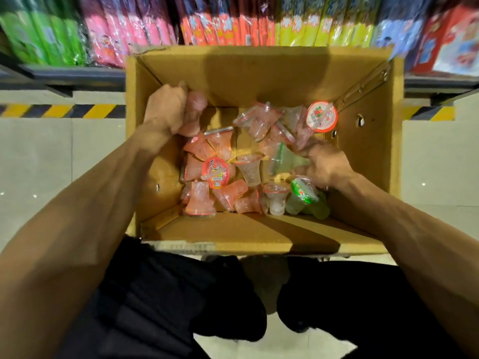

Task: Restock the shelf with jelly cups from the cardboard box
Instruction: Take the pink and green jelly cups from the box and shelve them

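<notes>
The cardboard box (pixel 259 73) is open on top, and both hands are down inside it. Lots of little jelly cups (pixel 233 161) lie in a messy heap on the bottom, between the two hands and in front of them. Most are pink, some are clear, and a few are green. They are see-through, wide at the lid and thin at the other end. The left hand (pixel 163 110) has its fingers curled round a pink cup (pixel 194 112), which is a bit blurry. The right hand (pixel 326 164) grips a green cup (pixel 287 159) by its thin end, just left of the fingers. A cup with a red lid (pixel 322 116) stands past the right hand. A green-lidded cup (pixel 303 191) lies just below it. Beyond both hands is the shelf (pixel 77 76) with bright packets (pixel 228 29).
</notes>
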